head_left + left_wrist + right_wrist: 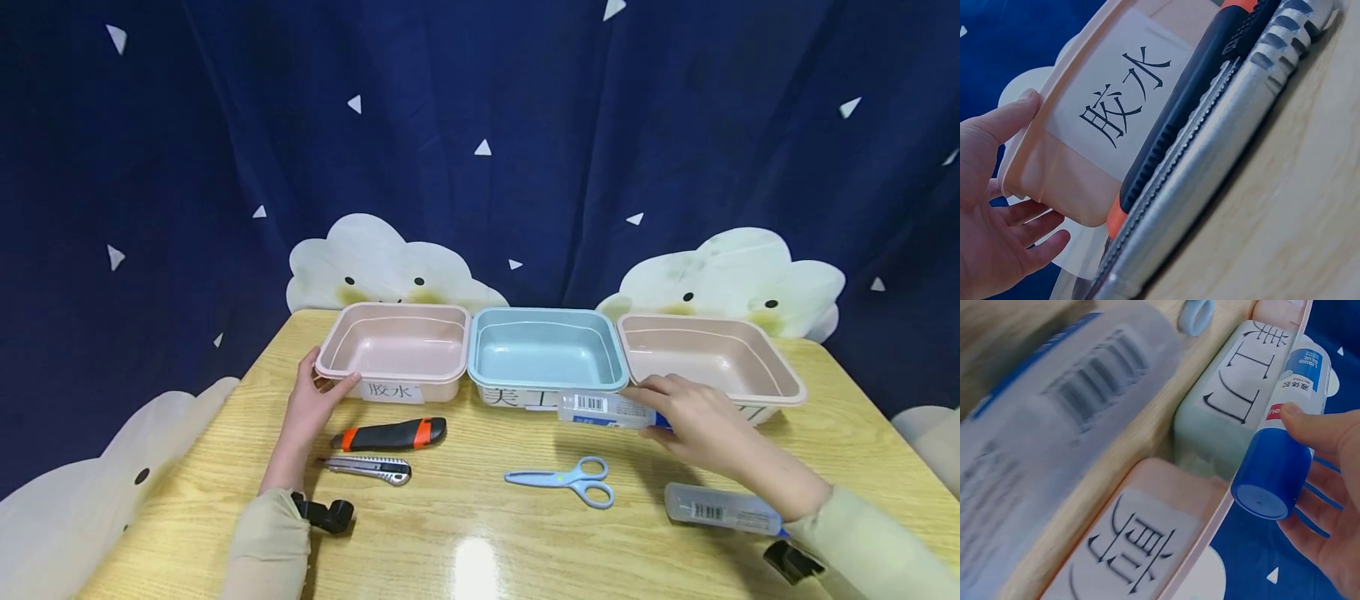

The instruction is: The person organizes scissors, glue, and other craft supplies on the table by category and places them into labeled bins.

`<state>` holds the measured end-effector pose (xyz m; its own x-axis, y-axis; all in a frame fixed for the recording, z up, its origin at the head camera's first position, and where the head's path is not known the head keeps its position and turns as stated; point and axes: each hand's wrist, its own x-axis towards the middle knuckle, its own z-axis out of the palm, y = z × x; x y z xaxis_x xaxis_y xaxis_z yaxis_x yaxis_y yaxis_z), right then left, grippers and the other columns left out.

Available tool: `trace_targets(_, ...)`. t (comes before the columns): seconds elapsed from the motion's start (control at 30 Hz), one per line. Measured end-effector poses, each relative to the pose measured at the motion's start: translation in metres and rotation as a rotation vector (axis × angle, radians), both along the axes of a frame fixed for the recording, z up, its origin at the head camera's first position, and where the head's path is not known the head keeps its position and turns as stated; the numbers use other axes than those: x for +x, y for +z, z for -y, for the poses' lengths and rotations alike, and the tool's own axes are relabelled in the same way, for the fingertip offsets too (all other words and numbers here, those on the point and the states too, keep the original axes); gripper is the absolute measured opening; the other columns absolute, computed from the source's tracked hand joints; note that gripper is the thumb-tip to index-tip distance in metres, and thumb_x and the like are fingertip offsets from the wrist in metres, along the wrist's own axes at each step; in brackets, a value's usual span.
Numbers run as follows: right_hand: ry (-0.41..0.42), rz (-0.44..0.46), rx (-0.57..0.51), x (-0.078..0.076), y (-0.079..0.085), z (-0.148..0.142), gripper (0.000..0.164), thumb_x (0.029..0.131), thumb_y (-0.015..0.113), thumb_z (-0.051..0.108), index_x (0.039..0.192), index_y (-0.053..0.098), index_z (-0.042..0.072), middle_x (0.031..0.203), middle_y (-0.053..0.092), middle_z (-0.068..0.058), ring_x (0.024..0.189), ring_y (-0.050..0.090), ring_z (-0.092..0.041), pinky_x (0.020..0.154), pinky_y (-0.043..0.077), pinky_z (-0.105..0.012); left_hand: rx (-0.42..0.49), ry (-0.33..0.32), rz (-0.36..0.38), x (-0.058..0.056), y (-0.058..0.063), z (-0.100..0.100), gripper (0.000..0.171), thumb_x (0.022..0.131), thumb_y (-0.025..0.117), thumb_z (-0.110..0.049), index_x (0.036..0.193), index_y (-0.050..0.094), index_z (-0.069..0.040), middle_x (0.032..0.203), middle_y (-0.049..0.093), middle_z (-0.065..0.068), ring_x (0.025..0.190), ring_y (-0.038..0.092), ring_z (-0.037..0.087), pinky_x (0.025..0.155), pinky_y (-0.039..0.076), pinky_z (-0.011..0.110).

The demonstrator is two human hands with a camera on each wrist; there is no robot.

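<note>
Table (pixel 420 525): wooden
Glue (pixel 598 409): sideways, cap right, near blue bin (pixel 543 354)
Right hand (pixel 697 417): grips glue
Left hand (pixel 311 400): grips left bin (pixel 442 390)

Your head view is bright, with white glare on the tabletop (pixel 405 542) at the bottom centre and a soft shadow near your right hand (pixel 693 417). Both wrist views look dimmer; your right one blurs the nearby bottle (pixel 1066 419) at left, while the held bottle (pixel 1277 440) shows more sharply.
</note>
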<state>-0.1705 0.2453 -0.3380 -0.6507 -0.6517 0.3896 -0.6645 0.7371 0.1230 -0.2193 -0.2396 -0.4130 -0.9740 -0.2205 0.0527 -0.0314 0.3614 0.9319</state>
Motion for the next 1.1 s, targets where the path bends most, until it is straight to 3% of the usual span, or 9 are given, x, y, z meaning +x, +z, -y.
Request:
trace_targets(0.33, 0.039, -0.031, -0.046, -0.025, 0.004, 0.035, 0.048, 0.064, 0.079, 0.014, 0.11, 0.065, 0.01, 0.097, 0.062, -0.006, 0.082, 0.059, -0.022, 0.064, 0.048, -0.038, 0.002, 0.001, 0.009, 0.0, -0.002, 0.002, 0.091, 0.082, 0.066, -0.034, 0.147, 0.004, -0.018, 0.142, 0.029, 0.02, 0.124, 0.036, 0.034, 0.099, 0.035, 0.043)
trace_targets(1.1, 0.069, 0.026, -0.081, -0.063, 0.008, 0.112, 0.043, 0.074, 0.074, 0.024, 0.115, 0.064, 0.015, 0.099, 0.064, -0.002, 0.086, 0.06, -0.019, 0.069, 0.048, -0.037, 0.021, -0.004, 0.0, 0.001, -0.002, 0.0, 0.091, 0.083, 0.066, -0.033, 0.147, 0.003, -0.019, 0.143, 0.026, 0.019, 0.126, 0.034, 0.035, 0.1, 0.034, 0.045)
